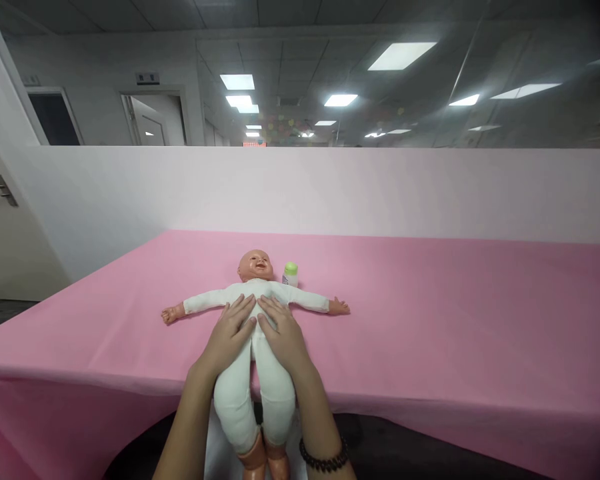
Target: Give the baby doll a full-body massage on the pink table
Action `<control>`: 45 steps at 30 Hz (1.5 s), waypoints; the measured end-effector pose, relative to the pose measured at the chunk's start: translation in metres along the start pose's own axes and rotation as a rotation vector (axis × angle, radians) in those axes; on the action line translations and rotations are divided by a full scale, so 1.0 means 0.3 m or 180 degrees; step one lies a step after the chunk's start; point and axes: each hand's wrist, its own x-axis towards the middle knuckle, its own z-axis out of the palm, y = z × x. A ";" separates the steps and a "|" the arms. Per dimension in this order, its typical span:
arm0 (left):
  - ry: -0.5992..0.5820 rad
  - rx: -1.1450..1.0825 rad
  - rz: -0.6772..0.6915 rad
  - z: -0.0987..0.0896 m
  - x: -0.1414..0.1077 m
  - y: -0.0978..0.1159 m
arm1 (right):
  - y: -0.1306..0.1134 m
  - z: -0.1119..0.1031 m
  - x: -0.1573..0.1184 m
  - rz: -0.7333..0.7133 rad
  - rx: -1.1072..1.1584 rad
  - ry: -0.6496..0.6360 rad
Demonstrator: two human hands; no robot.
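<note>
A baby doll (pixel 256 288) with a white cloth body lies face up, its arms stretched out to both sides and its legs hanging over the table's near edge. Flat on the left side of its belly rests my left hand (pixel 231 331), fingers extended. My right hand (pixel 282 333) lies the same way on the right side, also open. The fingertips of both hands nearly meet at the doll's middle. Beside the doll's head, behind its arm on the right, stands a small bottle (pixel 291 274) with a green cap.
A pink cloth covers the table (pixel 430 320). Behind it runs a white low wall (pixel 330 193) with glass above. At the far left is a door (pixel 10 233) with a handle. A dark beaded bracelet (pixel 325 462) circles my right wrist.
</note>
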 end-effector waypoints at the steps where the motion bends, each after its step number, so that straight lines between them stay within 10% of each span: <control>1: 0.0015 -0.0006 -0.0058 0.001 0.000 0.000 | 0.003 0.001 0.001 0.0041 -0.0028 -0.0018; 15: 0.0243 -0.0343 -0.0740 0.022 -0.005 -0.034 | 0.018 0.015 0.004 0.0572 0.0085 0.0283; 26: -0.0003 -0.0074 0.0518 -0.006 -0.003 0.002 | -0.005 0.010 -0.001 -0.0110 0.0133 0.0352; 37: -0.0339 0.0478 0.0124 -0.006 0.012 0.013 | -0.001 0.001 0.012 0.0191 -0.0409 -0.0211; 45: 0.0093 0.0056 -0.0530 0.017 0.005 -0.008 | 0.005 0.006 0.009 0.0777 -0.0175 -0.0105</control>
